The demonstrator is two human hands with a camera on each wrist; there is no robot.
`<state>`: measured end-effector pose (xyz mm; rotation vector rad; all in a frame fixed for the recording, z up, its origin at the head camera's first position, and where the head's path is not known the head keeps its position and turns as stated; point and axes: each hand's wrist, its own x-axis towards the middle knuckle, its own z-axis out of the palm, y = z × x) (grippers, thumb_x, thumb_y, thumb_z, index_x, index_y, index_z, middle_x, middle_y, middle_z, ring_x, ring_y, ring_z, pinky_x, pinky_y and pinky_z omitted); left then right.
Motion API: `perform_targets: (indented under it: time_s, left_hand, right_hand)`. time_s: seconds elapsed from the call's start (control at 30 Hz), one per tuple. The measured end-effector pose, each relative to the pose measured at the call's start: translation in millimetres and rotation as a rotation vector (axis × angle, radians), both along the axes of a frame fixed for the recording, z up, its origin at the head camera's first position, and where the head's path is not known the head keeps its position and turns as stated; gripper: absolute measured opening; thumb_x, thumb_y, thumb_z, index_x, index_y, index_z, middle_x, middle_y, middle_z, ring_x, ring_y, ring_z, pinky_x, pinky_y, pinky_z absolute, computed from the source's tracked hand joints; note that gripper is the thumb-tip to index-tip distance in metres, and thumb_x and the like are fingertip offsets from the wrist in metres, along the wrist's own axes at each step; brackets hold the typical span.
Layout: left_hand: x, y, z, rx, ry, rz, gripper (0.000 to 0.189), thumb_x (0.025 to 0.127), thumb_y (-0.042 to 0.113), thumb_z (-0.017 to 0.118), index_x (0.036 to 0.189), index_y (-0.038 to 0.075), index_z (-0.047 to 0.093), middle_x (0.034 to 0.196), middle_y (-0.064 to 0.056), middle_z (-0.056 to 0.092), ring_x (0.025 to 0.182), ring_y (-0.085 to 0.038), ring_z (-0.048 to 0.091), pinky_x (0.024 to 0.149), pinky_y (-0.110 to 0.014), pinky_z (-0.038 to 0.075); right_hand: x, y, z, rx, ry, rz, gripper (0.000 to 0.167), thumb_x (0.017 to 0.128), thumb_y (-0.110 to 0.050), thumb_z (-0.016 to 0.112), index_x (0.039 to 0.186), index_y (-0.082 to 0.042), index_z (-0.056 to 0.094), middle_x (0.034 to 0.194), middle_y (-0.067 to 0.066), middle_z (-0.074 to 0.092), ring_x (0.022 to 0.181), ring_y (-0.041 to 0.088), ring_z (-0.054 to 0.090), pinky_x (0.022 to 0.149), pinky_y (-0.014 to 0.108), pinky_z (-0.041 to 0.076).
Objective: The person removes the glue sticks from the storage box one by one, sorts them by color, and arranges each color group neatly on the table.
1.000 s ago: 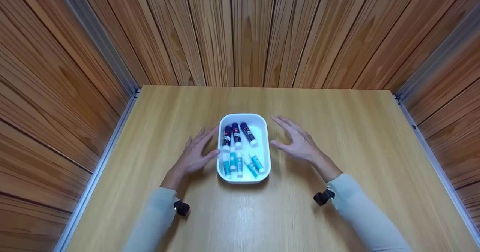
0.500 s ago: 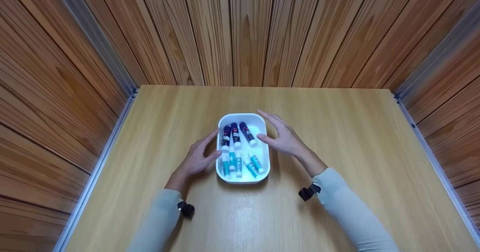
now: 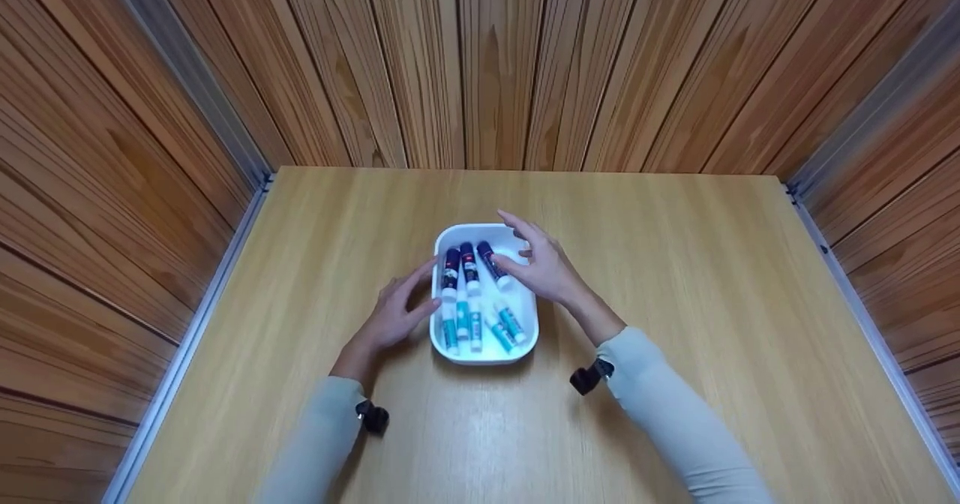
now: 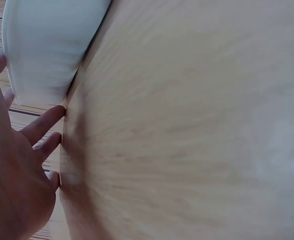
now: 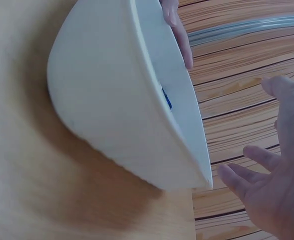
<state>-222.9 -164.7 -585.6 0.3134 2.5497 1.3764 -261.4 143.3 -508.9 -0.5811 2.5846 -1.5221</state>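
A white rectangular tray (image 3: 484,358) with rounded corners holds two kinds of small tubes. Three dark navy tubes with white ends, like glue sticks (image 3: 469,268), lie in its far half. Several slimmer teal-and-white tubes (image 3: 476,327) lie in the near half. My left hand (image 3: 392,315) is at the tray's left side, thumb and forefinger at the rim, the other fingers spread on the table. Above the tray's right rim hovers my right hand (image 3: 544,268), fingers spread and holding nothing. Its thumb tip overlaps the rightmost navy glue stick in the head view.
The tray stands on a light wooden table (image 3: 675,279). Wood-plank walls (image 3: 495,69) rise behind and on both sides, with metal strips (image 3: 202,324) along the table's side edges. A dark wrist camera (image 3: 591,376) sits on each sleeve.
My right hand has moved left, from beside the tray to over its right rim. The left hand has shifted only slightly against the tray's side. The tubes lie as before.
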Motion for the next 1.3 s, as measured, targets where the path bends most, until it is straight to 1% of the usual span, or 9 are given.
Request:
perform_targets:
  time_s: [0.17, 0.27, 0.4, 0.53, 0.63, 0.83, 0.93, 1.13, 1.3]
  left_hand:
    - [0.6, -0.1, -1.2, -0.007, 0.015, 0.004, 0.075, 0.111, 0.052, 0.065, 0.174, 0.059, 0.025, 0.183, 0.004, 0.043, 0.177, -0.034, 0.026, 0.143, -0.072, 0.004]
    - [0.4, -0.4, -0.8, -0.015, 0.024, 0.007, 0.076, 0.110, 0.050, 0.065, 0.175, 0.056, 0.027, 0.182, 0.001, 0.046, 0.176, -0.034, 0.030, 0.144, -0.070, 0.005]
    - [-0.4, 0.1, 0.3, -0.024, 0.027, 0.001, 0.076, 0.110, 0.050, 0.065, 0.176, 0.053, 0.027, 0.183, -0.001, 0.045, 0.176, -0.035, 0.031, 0.144, -0.070, 0.004]
    - [-0.8, -0.3, 0.0, -0.021, 0.025, -0.007, 0.075, 0.111, 0.051, 0.064, 0.176, 0.055, 0.026, 0.183, 0.000, 0.045, 0.176, -0.036, 0.030, 0.144, -0.071, 0.003]
    - [-0.8, -0.7, -0.7, -0.018, 0.026, -0.011, 0.074, 0.112, 0.051, 0.064, 0.176, 0.055, 0.026, 0.183, 0.000, 0.045, 0.176, -0.036, 0.030, 0.144, -0.071, 0.003]
    - [-0.4, 0.4, 0.4, -0.018, 0.024, -0.005, 0.075, 0.111, 0.052, 0.064, 0.176, 0.053, 0.027, 0.183, 0.001, 0.044, 0.175, -0.037, 0.031, 0.143, -0.073, 0.005]
    - [-0.2, 0.8, 0.5, -0.020, 0.023, -0.006, 0.075, 0.111, 0.052, 0.064, 0.176, 0.053, 0.027, 0.183, 0.000, 0.044, 0.175, -0.037, 0.031, 0.143, -0.073, 0.006]
    - [-0.3, 0.2, 0.7, -0.023, 0.014, -0.008, 0.075, 0.111, 0.053, 0.064, 0.176, 0.055, 0.026, 0.184, 0.001, 0.043, 0.176, -0.036, 0.030, 0.143, -0.073, 0.003]
    - [-1.3, -0.6, 0.3, -0.022, 0.017, -0.012, 0.076, 0.111, 0.051, 0.065, 0.176, 0.053, 0.025, 0.182, -0.001, 0.046, 0.175, -0.035, 0.032, 0.144, -0.071, 0.000]
  right_hand:
    - [-4.8, -13, -0.9, -0.033, -0.060, -0.010, 0.076, 0.111, -0.026, 0.074, 0.176, -0.017, 0.038, 0.178, 0.021, 0.045, 0.164, 0.050, 0.047, 0.126, 0.063, 0.052]
    - [-5.7, -20, -1.1, -0.028, -0.097, -0.005, 0.075, 0.111, -0.024, 0.073, 0.176, -0.017, 0.038, 0.178, 0.024, 0.044, 0.165, 0.051, 0.046, 0.128, 0.063, 0.050]
    - [-7.0, -28, -5.2, -0.016, -0.132, -0.001, 0.074, 0.111, -0.023, 0.073, 0.176, -0.016, 0.038, 0.178, 0.025, 0.044, 0.165, 0.051, 0.044, 0.131, 0.063, 0.047]
    - [-6.5, -34, -10.6, -0.001, -0.158, -0.012, 0.075, 0.111, -0.026, 0.074, 0.176, -0.017, 0.039, 0.178, 0.023, 0.044, 0.167, 0.047, 0.044, 0.134, 0.062, 0.042]
    - [-5.5, -39, -14.6, 0.004, -0.177, -0.027, 0.074, 0.110, -0.023, 0.074, 0.176, -0.021, 0.040, 0.178, 0.020, 0.045, 0.169, 0.044, 0.042, 0.138, 0.061, 0.037]
    - [-6.4, -47, -21.5, 0.000, -0.192, -0.050, 0.076, 0.109, -0.018, 0.075, 0.176, -0.021, 0.040, 0.181, 0.016, 0.045, 0.172, 0.039, 0.037, 0.143, 0.057, 0.029]
    - [-6.4, -50, -23.7, 0.007, -0.202, -0.061, 0.076, 0.109, -0.018, 0.075, 0.176, -0.020, 0.040, 0.182, 0.014, 0.044, 0.173, 0.038, 0.036, 0.143, 0.056, 0.028]
    - [-5.3, -54, -26.5, 0.016, -0.241, -0.090, 0.077, 0.109, -0.017, 0.076, 0.176, -0.023, 0.040, 0.183, 0.012, 0.041, 0.174, 0.038, 0.035, 0.143, 0.057, 0.028]
    - [-6.2, -56, -28.2, 0.004, -0.270, -0.101, 0.078, 0.107, -0.009, 0.075, 0.176, -0.024, 0.041, 0.183, 0.015, 0.040, 0.173, 0.039, 0.035, 0.143, 0.058, 0.028]
